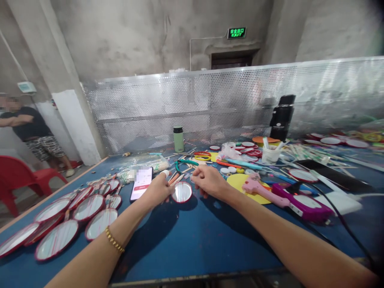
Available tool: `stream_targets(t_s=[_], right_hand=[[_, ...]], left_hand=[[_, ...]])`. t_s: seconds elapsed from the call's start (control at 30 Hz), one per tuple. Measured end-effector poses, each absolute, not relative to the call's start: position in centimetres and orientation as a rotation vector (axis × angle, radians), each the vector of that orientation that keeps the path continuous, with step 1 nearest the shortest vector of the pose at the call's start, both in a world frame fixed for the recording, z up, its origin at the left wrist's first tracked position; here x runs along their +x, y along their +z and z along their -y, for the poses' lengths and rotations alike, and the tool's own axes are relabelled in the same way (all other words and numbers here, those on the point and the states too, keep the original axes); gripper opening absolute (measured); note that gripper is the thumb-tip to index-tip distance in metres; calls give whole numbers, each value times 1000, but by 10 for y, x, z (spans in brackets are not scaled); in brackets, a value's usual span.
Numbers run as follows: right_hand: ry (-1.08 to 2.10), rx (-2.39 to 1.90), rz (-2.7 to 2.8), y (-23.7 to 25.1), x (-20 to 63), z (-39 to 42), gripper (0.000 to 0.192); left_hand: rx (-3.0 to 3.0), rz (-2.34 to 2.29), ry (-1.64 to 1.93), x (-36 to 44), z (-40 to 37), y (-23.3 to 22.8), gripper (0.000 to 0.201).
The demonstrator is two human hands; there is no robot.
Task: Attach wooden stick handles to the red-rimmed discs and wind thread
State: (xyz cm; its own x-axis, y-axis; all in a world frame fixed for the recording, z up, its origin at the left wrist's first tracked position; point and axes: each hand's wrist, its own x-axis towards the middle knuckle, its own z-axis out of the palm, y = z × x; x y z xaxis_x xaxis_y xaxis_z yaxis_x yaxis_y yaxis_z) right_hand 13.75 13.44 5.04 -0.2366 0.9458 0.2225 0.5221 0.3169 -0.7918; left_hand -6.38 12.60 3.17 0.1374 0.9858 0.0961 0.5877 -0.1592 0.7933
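Observation:
My left hand (160, 186) is closed at the left edge of a small round mirror (182, 193) with a red rim, held just above the blue table. Several wooden sticks (176, 179) show right by its fingertips; whether they are in the grip is unclear. To the right of the mirror, my right hand (208, 181) has its fingers curled together in a pinch, apart from the rim. Anything between those fingertips is too small to make out. Beyond both hands lie green-handled pliers (186, 163).
Several red-rimmed mirrors (58, 240) lie at left, near a lit phone (141, 184). A pink glue gun (264, 190), a purple device (303, 204) and a black cable occupy the right. Behind stand a green bottle (178, 140), a white cup (271, 155) and a black flask (282, 118). A person stands far left.

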Motion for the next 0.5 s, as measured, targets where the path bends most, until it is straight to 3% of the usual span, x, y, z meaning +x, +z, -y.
stream_targets(t_s=[0.5], right_hand=[[679,-1233,1807,66,149,-134,4]], left_hand=[[1911,-1713,936,-72,-137,31,51]])
